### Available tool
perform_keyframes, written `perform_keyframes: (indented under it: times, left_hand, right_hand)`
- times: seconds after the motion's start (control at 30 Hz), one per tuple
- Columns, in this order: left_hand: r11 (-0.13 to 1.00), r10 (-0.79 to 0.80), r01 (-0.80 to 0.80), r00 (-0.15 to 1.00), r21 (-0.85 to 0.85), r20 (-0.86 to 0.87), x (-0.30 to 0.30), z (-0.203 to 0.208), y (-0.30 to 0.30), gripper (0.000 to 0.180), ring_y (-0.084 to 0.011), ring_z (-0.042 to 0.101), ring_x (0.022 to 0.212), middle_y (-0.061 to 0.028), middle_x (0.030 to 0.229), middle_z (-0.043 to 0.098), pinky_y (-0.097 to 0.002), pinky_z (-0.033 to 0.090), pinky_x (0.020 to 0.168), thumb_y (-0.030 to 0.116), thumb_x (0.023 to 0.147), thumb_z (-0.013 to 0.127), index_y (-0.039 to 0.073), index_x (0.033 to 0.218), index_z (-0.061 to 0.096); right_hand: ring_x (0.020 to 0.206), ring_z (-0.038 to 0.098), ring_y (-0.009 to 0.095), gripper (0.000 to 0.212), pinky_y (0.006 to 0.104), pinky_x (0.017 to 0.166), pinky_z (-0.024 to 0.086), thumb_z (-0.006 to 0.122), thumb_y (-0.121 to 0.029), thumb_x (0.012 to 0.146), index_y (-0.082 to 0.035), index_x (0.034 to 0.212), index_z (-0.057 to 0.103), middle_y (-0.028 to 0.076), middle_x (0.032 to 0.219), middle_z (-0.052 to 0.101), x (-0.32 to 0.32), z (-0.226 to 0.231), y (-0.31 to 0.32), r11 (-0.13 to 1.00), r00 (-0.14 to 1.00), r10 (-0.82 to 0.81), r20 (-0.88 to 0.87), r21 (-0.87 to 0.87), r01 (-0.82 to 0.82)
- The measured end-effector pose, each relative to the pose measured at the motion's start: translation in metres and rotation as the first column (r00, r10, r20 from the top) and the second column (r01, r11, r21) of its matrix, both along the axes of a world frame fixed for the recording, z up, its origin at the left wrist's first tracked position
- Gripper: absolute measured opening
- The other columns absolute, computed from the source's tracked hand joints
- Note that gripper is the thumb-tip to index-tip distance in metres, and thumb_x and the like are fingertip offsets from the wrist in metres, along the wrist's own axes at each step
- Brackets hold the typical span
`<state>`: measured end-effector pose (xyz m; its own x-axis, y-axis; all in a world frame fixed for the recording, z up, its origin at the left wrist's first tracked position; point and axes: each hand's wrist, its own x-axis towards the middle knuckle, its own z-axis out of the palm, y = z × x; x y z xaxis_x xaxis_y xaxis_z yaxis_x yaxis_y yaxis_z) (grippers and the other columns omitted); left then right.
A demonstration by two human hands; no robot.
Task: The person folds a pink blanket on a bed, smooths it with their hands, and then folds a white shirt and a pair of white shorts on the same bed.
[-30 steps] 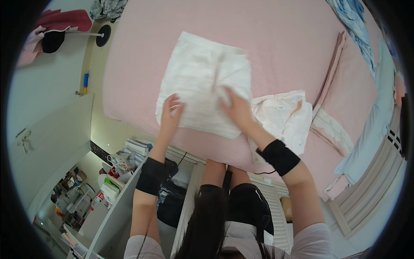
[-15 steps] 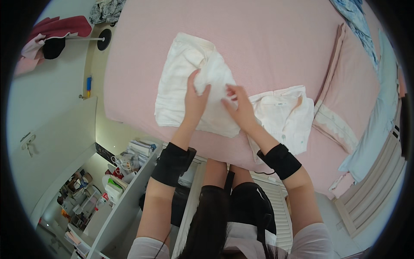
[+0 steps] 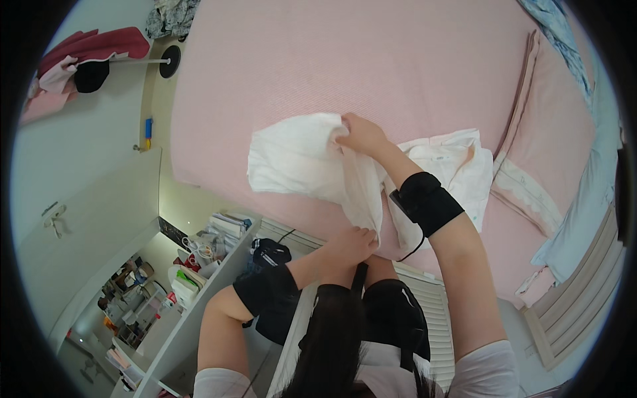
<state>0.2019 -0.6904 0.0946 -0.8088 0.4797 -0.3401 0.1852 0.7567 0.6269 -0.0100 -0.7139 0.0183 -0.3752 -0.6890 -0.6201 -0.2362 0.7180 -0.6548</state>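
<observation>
A white garment [image 3: 292, 156] lies partly on the pink bed, its right part lifted and pulled taut between my hands; whether it is shorts or trousers is not plain. My right hand [image 3: 364, 134] pinches its far edge near the middle of the bed. Close to the bed's front edge, just above my knees, my left hand [image 3: 353, 245] is closed on the near corner of the same garment. A folded white shirt [image 3: 451, 162], with a collar and a row of buttons, rests just right of it, partly behind my right forearm.
Beneath everything spreads the pink bed sheet [image 3: 279, 60]. A pink pillow [image 3: 554, 126] with a pale trim lies at the right, beside light blue bedding [image 3: 584, 205]. White shelving [image 3: 199, 285] with books and small items stands at the lower left. A dark cable [image 3: 415, 249] hangs by my right wristband.
Both hands have taken hold of the white garment, which lay flat before. My left hand has come down toward me with one corner; my right has moved slightly up. The garment's right part is now raised.
</observation>
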Motion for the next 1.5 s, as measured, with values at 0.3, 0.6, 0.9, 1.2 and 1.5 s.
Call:
perform_keyframes:
  times: [0.3, 0.6, 0.9, 1.2, 1.5]
  left_hand:
    - [0.945, 0.305, -0.305, 0.952, -0.117, -0.017, -0.005, 0.031, -0.05, 0.025, -0.0286, 0.047, 0.1, -0.0135, 0.099, 0.052, -0.0384, 0.04, 0.088, 0.016, 0.073, 0.058, 0.001, 0.092, 0.055]
    - [0.762, 0.406, -0.549, 0.818, -0.342, -0.407, -0.091, 0.122, -0.208, 0.021, -0.0281, 0.051, 0.075, -0.0109, 0.077, 0.05, -0.036, 0.042, 0.063, 0.01, 0.069, 0.064, 0.005, 0.083, 0.048]
    - [0.536, -0.478, -0.678, 0.247, -0.503, -0.843, -0.164, 0.318, -0.254, 0.038, -0.0214, 0.055, 0.078, -0.0041, 0.069, 0.056, -0.0369, 0.044, 0.074, 0.01, 0.077, 0.056, 0.023, 0.114, 0.056]
    - [0.512, 0.238, -0.573, 0.811, -0.64, -0.534, -0.049, 0.142, -0.191, 0.027, -0.029, 0.057, 0.068, -0.0149, 0.067, 0.058, -0.0417, 0.045, 0.063, 0.033, 0.08, 0.054, 0.009, 0.088, 0.063]
    - [0.423, 0.894, -0.773, 0.442, -0.473, 0.078, 0.085, -0.051, -0.113, 0.035, -0.0309, 0.061, 0.076, -0.0129, 0.079, 0.063, -0.0404, 0.048, 0.067, 0.04, 0.075, 0.057, 0.006, 0.086, 0.059]
  right_hand:
    - [0.086, 0.059, 0.025, 0.04, 0.038, 0.071, 0.047, 0.057, -0.02, 0.072, -0.009, 0.111, 0.053, 0.011, 0.098, 0.059, -0.066, 0.054, 0.008, 0.989, 0.758, 0.145, -0.636, 0.099, -0.106]
    - [0.077, 0.062, 0.024, 0.03, 0.0335, 0.062, 0.051, 0.051, -0.01, 0.068, 0.0, 0.093, 0.064, 0.016, 0.08, 0.064, -0.182, 0.199, -0.001, 0.889, 0.882, -0.344, -0.322, -0.414, 0.195]
    - [0.081, 0.059, 0.025, 0.033, 0.0311, 0.072, 0.046, 0.059, -0.008, 0.067, -0.001, 0.099, 0.057, 0.015, 0.094, 0.06, -0.186, 0.319, 0.032, 0.612, 0.465, -0.689, -0.555, -0.79, -0.035]
    - [0.084, 0.055, 0.027, 0.025, 0.0353, 0.07, 0.046, 0.058, 0.0, 0.067, -0.006, 0.091, 0.058, 0.01, 0.089, 0.054, -0.07, 0.184, 0.106, 0.818, 0.702, -0.247, -0.668, -0.532, -0.219]
    - [0.08, 0.053, 0.027, 0.042, 0.0346, 0.07, 0.045, 0.06, -0.002, 0.066, -0.002, 0.107, 0.048, 0.012, 0.1, 0.046, 0.087, 0.036, 0.159, 0.893, 0.84, -0.438, -0.319, -0.263, 0.366]
